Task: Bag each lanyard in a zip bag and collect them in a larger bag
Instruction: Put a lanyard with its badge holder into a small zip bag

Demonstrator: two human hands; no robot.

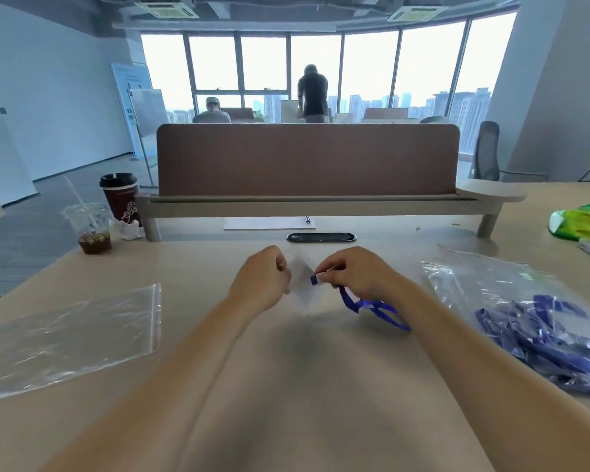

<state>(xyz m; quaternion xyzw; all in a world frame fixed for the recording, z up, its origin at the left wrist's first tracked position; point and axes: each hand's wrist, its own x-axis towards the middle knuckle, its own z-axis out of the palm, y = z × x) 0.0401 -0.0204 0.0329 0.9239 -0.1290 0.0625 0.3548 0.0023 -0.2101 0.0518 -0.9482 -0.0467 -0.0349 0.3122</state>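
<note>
My left hand (pixel 261 279) pinches the left edge of a small clear zip bag (pixel 302 289) held above the middle of the table. My right hand (pixel 353 272) grips a blue lanyard (pixel 372 306); its folded end sits at the small bag's mouth and the loop trails down to the right. A large clear zip bag (pixel 69 335) lies flat and empty on the table at the left. Another large clear bag (pixel 511 291) at the right holds several blue lanyards (pixel 542 338).
A brown desk divider (pixel 307 161) stands across the back of the table. At the far left are a clear cup with dark drink (pixel 89 229) and a dark coffee cup (pixel 120 195). A green packet (pixel 583 224) lies far right. Two people are behind the divider.
</note>
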